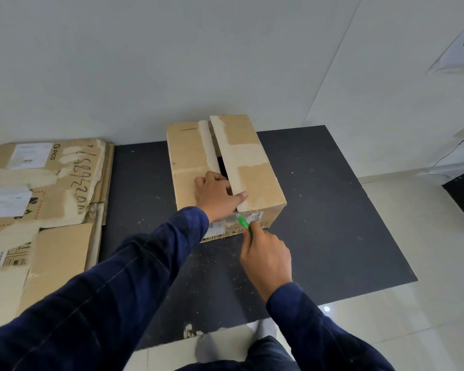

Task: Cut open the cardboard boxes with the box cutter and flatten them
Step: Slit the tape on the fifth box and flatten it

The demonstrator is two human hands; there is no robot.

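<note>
So, quick notes from my end watching the head view:

- The cardboard box sits on the dark table, right under my left hand. That hand's fingers are spread flat on the near end of the top flaps, pressing, not gripping anything.
- My right hand has its fingers curled closed around the green box cutter, tip at the taped seam on the near face, just below the left thumb.
- Handling guess: the box looks light, stiff along the panels, floppy at the flaps. Best hold is flat on a flap beside the seam, away from the blade.
- The box's long axis runs away from my fingers toward the wall; the top seam, already gaping, follows it. The cutter points up and slightly left.
- Flattened cardboard lies well left of the left hand.
</note>
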